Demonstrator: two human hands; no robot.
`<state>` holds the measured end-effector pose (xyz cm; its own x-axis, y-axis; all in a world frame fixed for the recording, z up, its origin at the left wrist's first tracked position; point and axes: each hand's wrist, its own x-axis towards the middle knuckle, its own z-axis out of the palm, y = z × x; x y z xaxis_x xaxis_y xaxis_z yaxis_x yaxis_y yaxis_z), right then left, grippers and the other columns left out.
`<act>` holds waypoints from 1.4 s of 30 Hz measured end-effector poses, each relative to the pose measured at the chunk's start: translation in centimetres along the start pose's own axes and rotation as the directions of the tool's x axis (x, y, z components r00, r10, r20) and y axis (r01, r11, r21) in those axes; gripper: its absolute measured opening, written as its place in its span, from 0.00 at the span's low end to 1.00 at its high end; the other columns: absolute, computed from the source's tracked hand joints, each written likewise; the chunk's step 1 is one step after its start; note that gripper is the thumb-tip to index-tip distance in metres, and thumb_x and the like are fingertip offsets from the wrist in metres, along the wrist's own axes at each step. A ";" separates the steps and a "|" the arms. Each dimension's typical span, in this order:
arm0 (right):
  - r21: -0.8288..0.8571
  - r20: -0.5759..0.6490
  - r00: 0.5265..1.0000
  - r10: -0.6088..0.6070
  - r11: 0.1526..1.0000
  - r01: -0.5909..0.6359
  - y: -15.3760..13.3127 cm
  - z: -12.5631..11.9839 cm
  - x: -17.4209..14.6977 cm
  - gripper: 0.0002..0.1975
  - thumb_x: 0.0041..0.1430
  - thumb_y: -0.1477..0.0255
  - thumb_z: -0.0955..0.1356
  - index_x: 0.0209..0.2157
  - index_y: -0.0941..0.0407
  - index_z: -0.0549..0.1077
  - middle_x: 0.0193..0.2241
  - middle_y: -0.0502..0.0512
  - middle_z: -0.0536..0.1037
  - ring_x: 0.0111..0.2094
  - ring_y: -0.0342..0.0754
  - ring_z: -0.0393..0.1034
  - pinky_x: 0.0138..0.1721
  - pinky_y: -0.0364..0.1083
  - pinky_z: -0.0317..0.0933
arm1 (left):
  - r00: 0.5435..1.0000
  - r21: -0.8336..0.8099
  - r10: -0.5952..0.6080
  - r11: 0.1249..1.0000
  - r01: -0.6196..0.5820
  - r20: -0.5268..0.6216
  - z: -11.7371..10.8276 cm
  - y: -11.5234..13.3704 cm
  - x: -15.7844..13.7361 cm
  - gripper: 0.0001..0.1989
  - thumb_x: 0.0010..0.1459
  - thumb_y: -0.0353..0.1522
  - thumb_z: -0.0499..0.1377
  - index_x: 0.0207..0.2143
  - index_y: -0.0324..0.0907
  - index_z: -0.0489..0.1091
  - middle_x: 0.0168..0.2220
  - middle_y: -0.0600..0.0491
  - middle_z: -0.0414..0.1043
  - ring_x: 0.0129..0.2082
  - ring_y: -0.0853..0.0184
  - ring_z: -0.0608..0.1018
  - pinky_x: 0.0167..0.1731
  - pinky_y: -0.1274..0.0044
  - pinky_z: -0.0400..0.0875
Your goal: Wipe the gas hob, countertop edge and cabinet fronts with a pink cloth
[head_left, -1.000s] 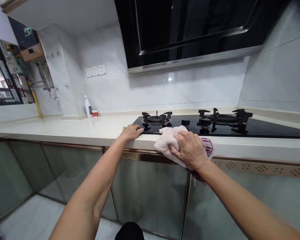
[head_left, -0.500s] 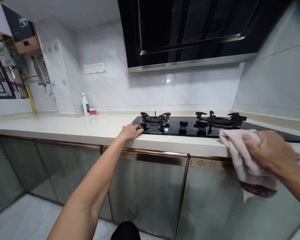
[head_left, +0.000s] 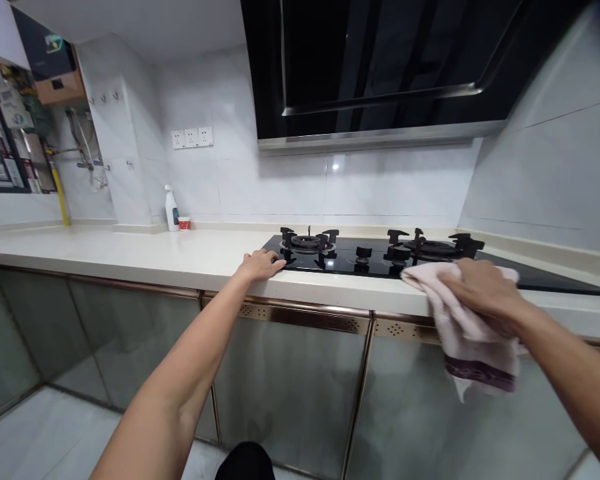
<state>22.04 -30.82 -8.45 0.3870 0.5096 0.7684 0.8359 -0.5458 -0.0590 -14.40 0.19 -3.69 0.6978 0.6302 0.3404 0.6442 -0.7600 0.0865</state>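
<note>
"Where's the pink cloth (head_left: 463, 333)?"
"Look, over there! The right hand (head_left: 483, 287) is squeezed tight on it by the front of the black stove (head_left: 344, 259), and one end hangs down past the tabletop (head_left: 105, 247)"
"And the left hand (head_left: 260, 265)?"
"It rests on the stove's left front corner, fingers a little bit apart"

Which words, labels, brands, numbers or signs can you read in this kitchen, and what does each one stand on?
No word, brand or number can be read clearly.
White bottle: label too small to read.
Red cup: markings too small to read.
Wall box, upper left: glowing sign, too blurred.
Towel in the right hand: patterned dark band, no letters distinguishable.
</note>
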 end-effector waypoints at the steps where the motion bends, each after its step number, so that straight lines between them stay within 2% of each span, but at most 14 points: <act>1: -0.015 0.101 0.992 0.072 0.997 -0.070 -2.4 -0.3 0.0 0.18 0.61 0.55 0.61 0.28 0.54 0.69 0.28 0.65 0.73 0.26 0.53 0.65 0.30 0.53 0.55 | 1.000 0.002 -0.001 1.000 0.001 0.000 0.0 0.0 0.0 0.28 0.63 0.52 0.43 0.55 0.51 0.70 0.60 0.47 0.69 0.61 0.51 0.68 0.61 0.55 0.58; 3: -0.009 0.215 0.975 0.061 0.998 -0.061 -7.1 -1.2 0.0 0.19 0.63 0.56 0.58 0.35 0.56 0.70 0.37 0.68 0.74 0.34 0.55 0.67 0.33 0.52 0.57 | 1.000 0.008 -0.004 1.000 0.004 -0.001 0.0 -0.1 0.0 0.28 0.64 0.52 0.43 0.55 0.51 0.70 0.60 0.48 0.69 0.61 0.51 0.68 0.61 0.55 0.58; 7: 0.014 0.296 0.955 -0.024 1.000 0.020 -14.9 -2.1 0.7 0.21 0.66 0.59 0.55 0.43 0.58 0.69 0.43 0.67 0.71 0.44 0.58 0.67 0.42 0.53 0.59 | 1.000 0.024 -0.002 1.000 0.003 -0.004 0.0 -0.2 0.0 0.28 0.64 0.51 0.43 0.56 0.50 0.70 0.60 0.47 0.69 0.61 0.52 0.69 0.61 0.55 0.59; 12: 0.126 0.311 0.936 -0.163 0.984 0.129 -21.1 -1.0 1.8 0.21 0.67 0.59 0.54 0.46 0.58 0.68 0.45 0.66 0.70 0.47 0.59 0.65 0.46 0.54 0.58 | 1.000 0.034 0.003 0.999 -0.003 -0.015 -0.1 -0.2 -0.1 0.27 0.65 0.50 0.42 0.56 0.52 0.70 0.60 0.49 0.70 0.60 0.53 0.69 0.60 0.56 0.60; 16: 0.249 0.315 0.896 -0.313 0.938 0.240 -24.6 0.2 2.9 0.19 0.67 0.61 0.56 0.47 0.57 0.68 0.47 0.65 0.71 0.49 0.58 0.65 0.48 0.53 0.59 | 1.000 0.039 0.008 0.999 -0.007 -0.022 0.0 -0.1 -0.2 0.26 0.66 0.48 0.43 0.56 0.52 0.70 0.60 0.50 0.70 0.61 0.54 0.69 0.60 0.56 0.60; 18: 0.297 0.324 0.880 -0.348 0.920 0.254 -25.4 0.7 3.6 0.18 0.67 0.61 0.57 0.47 0.58 0.68 0.48 0.66 0.71 0.49 0.57 0.66 0.47 0.52 0.59 | 1.000 0.042 0.012 0.999 -0.011 -0.023 0.1 -0.1 -0.1 0.25 0.66 0.48 0.43 0.56 0.52 0.70 0.60 0.51 0.70 0.62 0.54 0.68 0.60 0.56 0.61; 21: 0.314 0.351 0.878 -0.325 0.924 0.216 -25.4 1.4 4.7 0.20 0.67 0.60 0.56 0.47 0.58 0.69 0.48 0.67 0.72 0.47 0.56 0.68 0.45 0.51 0.59 | 0.999 0.043 0.018 0.999 -0.017 -0.026 0.3 -0.2 0.0 0.25 0.66 0.47 0.43 0.56 0.52 0.70 0.61 0.51 0.70 0.62 0.55 0.68 0.60 0.56 0.61; 28: 0.175 0.381 0.923 -0.055 0.985 -0.013 -24.8 2.6 6.5 0.22 0.68 0.60 0.56 0.51 0.60 0.69 0.52 0.71 0.71 0.52 0.63 0.68 0.49 0.57 0.60 | 0.999 0.038 0.015 0.999 -0.014 -0.044 0.4 -0.2 -0.1 0.25 0.66 0.47 0.44 0.55 0.50 0.71 0.60 0.49 0.70 0.61 0.54 0.69 0.60 0.56 0.61; 33: 0.117 0.339 0.940 0.040 0.989 -0.085 -25.3 3.1 6.9 0.22 0.67 0.61 0.57 0.52 0.62 0.68 0.55 0.75 0.69 0.54 0.67 0.65 0.51 0.61 0.58 | 0.999 0.027 0.010 1.000 -0.009 -0.042 0.5 -0.2 -0.1 0.25 0.66 0.47 0.44 0.56 0.50 0.70 0.59 0.49 0.71 0.60 0.54 0.69 0.60 0.56 0.61; 35: 0.124 0.361 0.932 0.012 0.990 -0.061 -25.3 3.1 6.7 0.23 0.67 0.60 0.57 0.52 0.61 0.67 0.55 0.74 0.69 0.54 0.67 0.65 0.51 0.61 0.59 | 0.999 0.022 0.007 1.000 -0.006 -0.039 0.4 -0.1 -0.1 0.25 0.65 0.47 0.44 0.55 0.51 0.71 0.59 0.49 0.71 0.61 0.54 0.69 0.61 0.57 0.60; 39: 0.194 0.419 0.899 -0.124 0.980 0.045 -25.3 2.2 5.7 0.24 0.65 0.56 0.58 0.51 0.59 0.67 0.52 0.72 0.71 0.53 0.66 0.66 0.49 0.60 0.60 | 0.999 0.013 -0.002 1.000 0.002 -0.033 0.4 0.0 -0.1 0.25 0.65 0.47 0.45 0.55 0.50 0.71 0.60 0.48 0.70 0.61 0.54 0.69 0.61 0.57 0.60; 42: 0.260 0.395 0.883 -0.252 0.953 0.156 -25.5 1.0 4.1 0.21 0.65 0.55 0.58 0.48 0.57 0.66 0.50 0.68 0.72 0.51 0.63 0.67 0.49 0.58 0.59 | 0.999 0.012 -0.010 1.000 0.010 -0.033 0.3 0.1 -0.3 0.25 0.65 0.48 0.45 0.55 0.51 0.71 0.60 0.48 0.70 0.61 0.54 0.69 0.61 0.56 0.60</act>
<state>2.73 -14.14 -4.39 0.2849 0.8506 0.4420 0.9581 -0.2676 -0.1026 -14.40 0.01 -4.09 0.6807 0.6321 0.3703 0.6550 -0.7515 0.0788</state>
